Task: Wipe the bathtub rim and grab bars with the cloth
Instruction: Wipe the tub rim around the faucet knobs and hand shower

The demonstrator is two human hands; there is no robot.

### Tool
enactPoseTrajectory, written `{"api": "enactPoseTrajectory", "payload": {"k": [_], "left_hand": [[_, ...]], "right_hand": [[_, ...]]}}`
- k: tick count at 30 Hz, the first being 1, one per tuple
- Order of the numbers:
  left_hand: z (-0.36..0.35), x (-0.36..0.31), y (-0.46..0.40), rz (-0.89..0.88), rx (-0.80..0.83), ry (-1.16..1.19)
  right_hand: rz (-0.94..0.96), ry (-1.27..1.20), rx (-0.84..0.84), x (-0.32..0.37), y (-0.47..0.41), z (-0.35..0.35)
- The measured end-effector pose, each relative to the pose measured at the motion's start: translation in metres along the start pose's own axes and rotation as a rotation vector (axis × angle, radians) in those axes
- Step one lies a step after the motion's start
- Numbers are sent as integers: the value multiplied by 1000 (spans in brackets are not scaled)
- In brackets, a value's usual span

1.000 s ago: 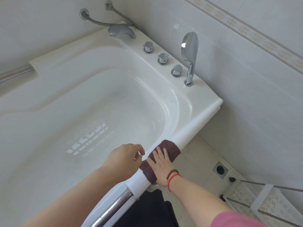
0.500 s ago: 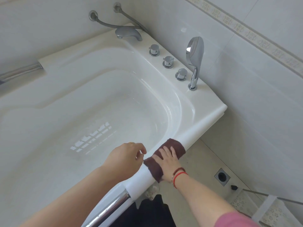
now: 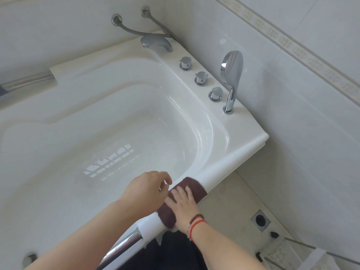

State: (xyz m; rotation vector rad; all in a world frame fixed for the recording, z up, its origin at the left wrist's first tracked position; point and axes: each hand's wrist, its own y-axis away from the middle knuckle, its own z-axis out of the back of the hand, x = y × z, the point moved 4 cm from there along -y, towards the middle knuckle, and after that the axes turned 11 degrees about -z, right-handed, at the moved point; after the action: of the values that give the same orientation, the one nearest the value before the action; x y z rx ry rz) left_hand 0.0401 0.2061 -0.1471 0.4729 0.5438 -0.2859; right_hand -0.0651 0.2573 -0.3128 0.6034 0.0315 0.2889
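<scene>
A dark brown cloth point(image 3: 191, 185) is draped over the white bathtub rim point(image 3: 224, 168) near the front corner. My right hand point(image 3: 184, 205) lies flat on the cloth, fingers spread, pressing it onto the rim. My left hand point(image 3: 148, 189) rests just inside the rim beside the cloth, fingers curled at its inner edge; whether it pinches the cloth I cannot tell. A chrome grab bar point(image 3: 121, 244) runs along the rim below the hands. A second chrome grab bar point(image 3: 27, 80) lies on the far side at the left.
A chrome spout point(image 3: 156, 42), three knobs point(image 3: 201, 78) and a hand shower point(image 3: 231, 75) stand on the tub's end ledge by the tiled wall. A floor drain point(image 3: 260, 220) and a white patterned rack point(image 3: 292, 252) are on the tile floor at right.
My right hand has slid the cloth a little along the rim. My left hand stays beside it.
</scene>
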Motion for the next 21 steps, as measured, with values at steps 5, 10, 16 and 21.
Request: {"api": "enactPoseTrajectory", "payload": {"k": [5,10,16,21], "left_hand": [[-2,-2,-2,18,-24,8],[-4,-9,-11,13,-49,27],[-4,-13,-14,-7,-56,39],[-1,-1,-4,-9,-38,37]], "right_hand": [[-187,21,15,-66,-21,15],[-291,18,45,-29,-8,13],[-112,71,54,-18,-3,3],[-180,105,59,-72,-24,19]]}}
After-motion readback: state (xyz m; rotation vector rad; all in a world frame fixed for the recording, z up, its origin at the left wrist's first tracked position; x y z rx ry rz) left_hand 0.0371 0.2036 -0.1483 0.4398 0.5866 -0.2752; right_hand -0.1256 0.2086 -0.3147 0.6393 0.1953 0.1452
